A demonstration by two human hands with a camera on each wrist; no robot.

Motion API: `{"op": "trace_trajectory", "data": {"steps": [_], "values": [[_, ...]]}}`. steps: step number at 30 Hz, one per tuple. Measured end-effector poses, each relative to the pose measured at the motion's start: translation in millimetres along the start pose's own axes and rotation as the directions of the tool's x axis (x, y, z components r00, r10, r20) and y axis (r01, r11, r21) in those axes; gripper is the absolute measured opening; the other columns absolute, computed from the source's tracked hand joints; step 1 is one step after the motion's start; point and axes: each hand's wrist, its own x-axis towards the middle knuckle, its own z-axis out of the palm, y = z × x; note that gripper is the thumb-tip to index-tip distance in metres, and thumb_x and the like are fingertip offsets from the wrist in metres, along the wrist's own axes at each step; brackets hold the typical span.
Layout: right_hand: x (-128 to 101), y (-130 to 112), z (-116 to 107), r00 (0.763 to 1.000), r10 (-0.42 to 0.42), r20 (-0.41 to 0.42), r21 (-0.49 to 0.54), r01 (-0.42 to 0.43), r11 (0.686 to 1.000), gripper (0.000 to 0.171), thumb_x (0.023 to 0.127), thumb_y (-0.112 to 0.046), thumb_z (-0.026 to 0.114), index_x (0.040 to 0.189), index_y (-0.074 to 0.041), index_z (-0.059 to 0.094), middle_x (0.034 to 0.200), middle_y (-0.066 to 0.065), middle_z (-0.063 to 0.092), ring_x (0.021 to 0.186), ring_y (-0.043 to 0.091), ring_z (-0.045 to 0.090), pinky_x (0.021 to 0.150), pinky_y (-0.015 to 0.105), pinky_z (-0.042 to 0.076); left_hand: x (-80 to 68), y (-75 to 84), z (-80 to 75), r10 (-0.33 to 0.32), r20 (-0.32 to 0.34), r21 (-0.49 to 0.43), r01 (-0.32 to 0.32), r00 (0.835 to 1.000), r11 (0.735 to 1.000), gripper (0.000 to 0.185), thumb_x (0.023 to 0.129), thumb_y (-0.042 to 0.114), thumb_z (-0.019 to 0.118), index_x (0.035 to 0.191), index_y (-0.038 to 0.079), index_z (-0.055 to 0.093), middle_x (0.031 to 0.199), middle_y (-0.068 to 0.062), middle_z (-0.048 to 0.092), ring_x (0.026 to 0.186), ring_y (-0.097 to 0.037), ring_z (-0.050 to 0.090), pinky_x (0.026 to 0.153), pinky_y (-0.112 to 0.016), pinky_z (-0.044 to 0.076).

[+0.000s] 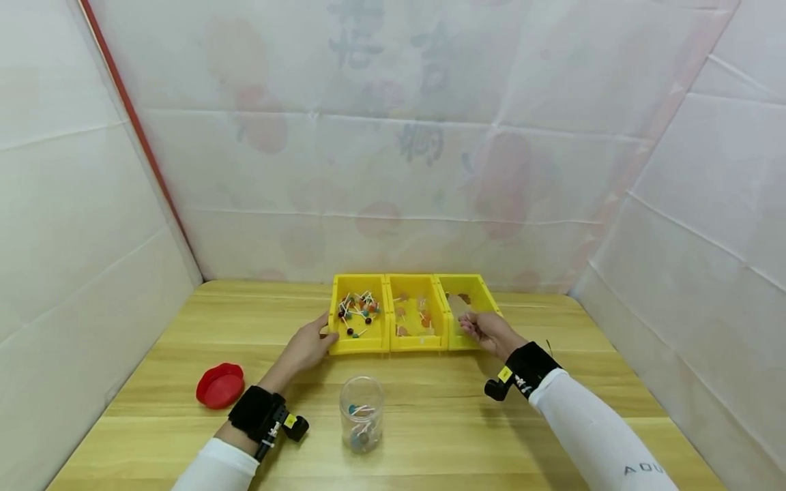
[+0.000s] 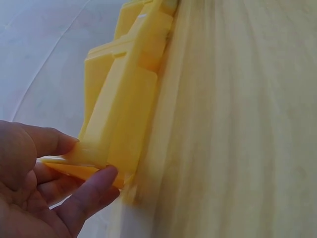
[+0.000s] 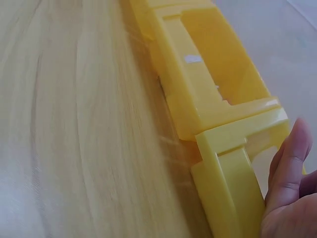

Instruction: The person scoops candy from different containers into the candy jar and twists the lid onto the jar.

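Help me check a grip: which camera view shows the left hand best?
The left wrist view: it shows the left hand close up, digits at a corner of the yellow bin. The head view shows it small, at that bin's outer side; the right wrist view misses it.

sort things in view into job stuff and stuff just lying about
Seems part of the job:
three yellow bins, left hand gripping the left one, right hand at the right
stick-handled balls in the left bin
clear jar with similar pieces

Apparently lying about:
red dish, untouched
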Motion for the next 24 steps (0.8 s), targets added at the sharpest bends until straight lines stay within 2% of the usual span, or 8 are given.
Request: {"op": "trace_trajectory", "data": {"steps": [2,6,9,16,24], "values": [[-1.8,2.3,0.5,1.0,-0.009,0.019,0.021,0.008,1.0,0.042,0.108,-0.015,0.034,0.142,0.009,0.032,0.083,0.005,0.057,0.065,0.005,0.058,0.058,0.012,0.049,0.0,-1.2,-2.2,-0.001,-0.002,0.002,0.001,1.0,1.0,0.063,0.1,0.017,0.056,0.155,0.006,0.026,0.14,-0.025,0.05,0.086,-0.02,0.067,0.06,-0.03,0.051],[-6.6,7.3,2.9,1.0,-0.015,0.019,0.07,0.013,0.997,0.038,0.107,-0.016,0.038,0.136,0.009,0.04,0.084,0.006,0.059,0.066,0.006,0.06,0.061,0.013,0.051,0.8,-4.3,-6.1,-0.004,0.007,-0.016,0.004,1.0,1.0,0.064,0.1,0.016,0.056,0.155,0.004,0.025,0.141,-0.025,0.048,0.098,-0.025,0.066,0.062,-0.029,0.053],[-8.9,9.5,4.3,1.0,-0.02,-0.004,0.092,0.02,0.996,0.033,0.107,-0.015,0.04,0.129,0.009,0.046,0.084,0.007,0.06,0.066,0.007,0.061,0.065,0.014,0.052,1.6,-5.7,-7.6,0.0,0.015,-0.032,0.001,1.0,0.999,0.064,0.1,0.015,0.056,0.155,0.004,0.024,0.142,-0.025,0.047,0.1,-0.027,0.066,0.061,-0.029,0.053],[-10.4,12.5,3.8,0.999,-0.032,0.003,0.115,0.031,0.993,0.036,0.106,-0.016,0.042,0.131,0.009,0.047,0.086,0.008,0.063,0.067,0.007,0.063,0.069,0.014,0.053,2.8,-5.6,-8.9,0.01,0.014,-0.022,-0.009,1.0,1.0,0.064,0.1,0.015,0.056,0.155,0.004,0.024,0.144,-0.024,0.045,0.102,-0.029,0.066,0.062,-0.03,0.053],[-9.5,18.1,0.8,0.999,-0.048,0.017,0.152,0.045,0.987,0.028,0.106,-0.018,0.044,0.116,0.006,0.054,0.083,0.006,0.065,0.064,0.006,0.063,0.064,0.015,0.054,3.8,-6.5,-7.7,0.013,0.025,-0.03,-0.012,1.0,0.999,0.065,0.1,0.015,0.055,0.155,0.003,0.023,0.145,-0.025,0.043,0.109,-0.034,0.063,0.064,-0.03,0.055]]}}
